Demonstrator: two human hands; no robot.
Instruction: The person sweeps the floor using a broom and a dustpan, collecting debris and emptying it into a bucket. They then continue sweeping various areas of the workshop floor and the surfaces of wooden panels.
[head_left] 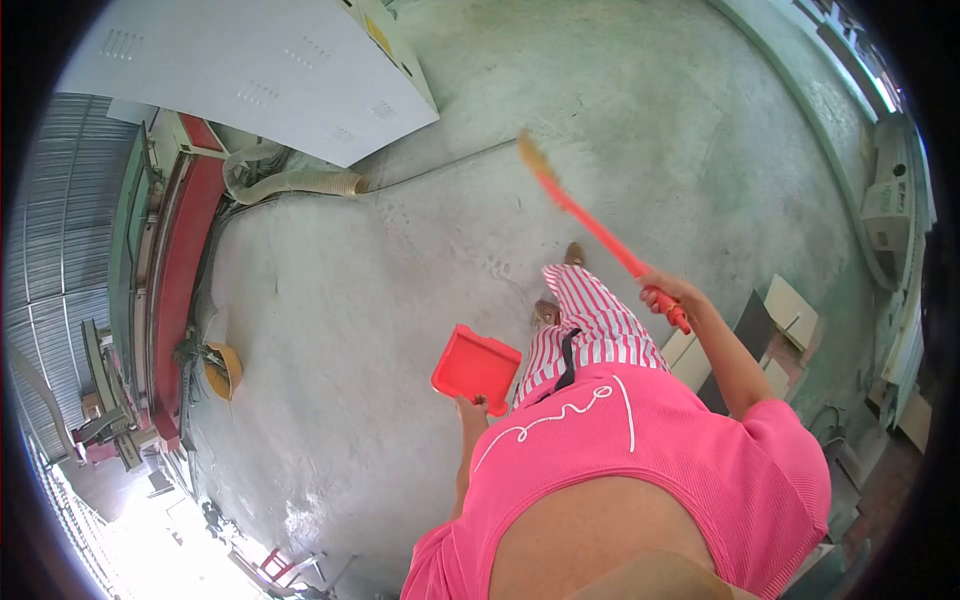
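Observation:
My right hand (pixel 672 292) is wrapped round the red handle of a long brush (pixel 600 232). Its yellowish bristle end points forward and to the left, above the concrete floor. My left hand (pixel 474 406) grips a red dustpan (pixel 476 366) at its near edge, beside my striped trousers. The pan's flat inside faces up, and no debris can be made out in it. The fingers of my left hand are partly hidden by the pan. Brush and dustpan are held well apart.
A pale metal cabinet (pixel 270 70) stands ahead on the left, with a ribbed hose (pixel 310 183) near its base. A red machine (pixel 185 240) and a yellow bucket (pixel 222 370) are at left. Boards (pixel 790 312) lie to my right. A cable (pixel 440 168) crosses the floor.

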